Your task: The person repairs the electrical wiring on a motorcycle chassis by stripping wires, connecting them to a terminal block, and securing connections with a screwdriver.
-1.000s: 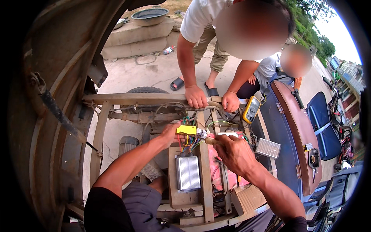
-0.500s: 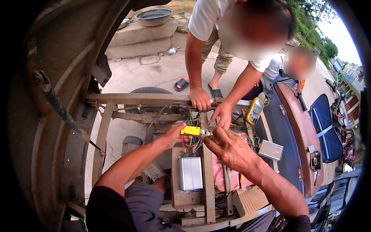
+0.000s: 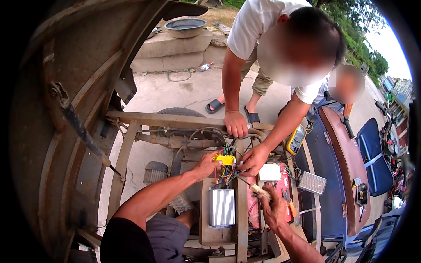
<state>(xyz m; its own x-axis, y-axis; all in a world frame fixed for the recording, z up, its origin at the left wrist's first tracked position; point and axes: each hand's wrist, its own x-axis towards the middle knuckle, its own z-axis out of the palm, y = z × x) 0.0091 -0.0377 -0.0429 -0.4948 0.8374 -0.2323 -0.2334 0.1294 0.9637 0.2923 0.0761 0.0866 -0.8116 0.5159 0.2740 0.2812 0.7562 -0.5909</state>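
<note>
Left hand point(image 3: 206, 166) gripping a yellow block point(image 3: 225, 159) by its left end, right hand point(image 3: 274, 207) grasping a pale-handled tool point(image 3: 259, 190)

Bright yellow against silver and red

You have a bright yellow box point(image 3: 224, 160) and a tool with a cream handle point(image 3: 259, 191). Your wires point(image 3: 226, 177) run red, yellow, green and blue; your finned metal unit point(image 3: 222, 207) is striped silver. Around you, the case point(image 3: 251, 200) is red, the pliers' grips point(image 3: 291, 208) orange, the multimeter point(image 3: 296, 140) yellow and dark. Your sleeve point(image 3: 127, 239) is black.
</note>
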